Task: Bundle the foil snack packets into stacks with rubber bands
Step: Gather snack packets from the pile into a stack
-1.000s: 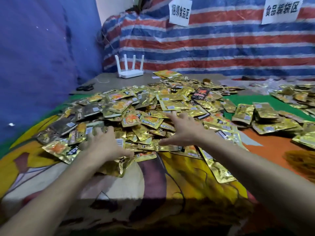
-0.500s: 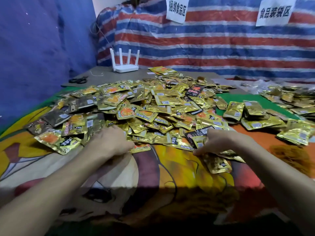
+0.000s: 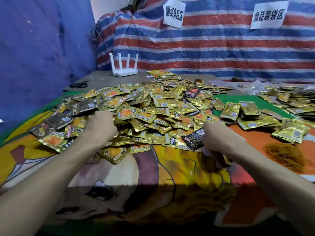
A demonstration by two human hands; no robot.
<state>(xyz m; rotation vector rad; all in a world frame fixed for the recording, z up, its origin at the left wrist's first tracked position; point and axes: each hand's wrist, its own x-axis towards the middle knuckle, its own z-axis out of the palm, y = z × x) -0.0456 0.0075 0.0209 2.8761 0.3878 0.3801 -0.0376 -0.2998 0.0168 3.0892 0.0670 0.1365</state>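
right hand (image 3: pixel 215 133), flat on the pile (image 3: pixel 153 108) a second ago, now pinches a black packet (image 3: pixel 193 138) at its near edge; left hand (image 3: pixel 100 126) has its fingers buried, can't tell, so gathering's started, bands (image 3: pixel 286 155) untouched.

A cartoon-printed cloth (image 3: pixel 170 176) covered the near work surface, with a grey board (image 3: pixel 105 80) behind it. On the board stood a white four-antenna router (image 3: pixel 125 72), with black scissors (image 3: pixel 79 85) well to its left. A red, white and blue striped tarpaulin (image 3: pixel 213 53) formed the backdrop and bore two paper signs, left (image 3: pixel 173 13) and right (image 3: pixel 269 15); a blue cloth (image 3: pixel 42 48) hung at left.
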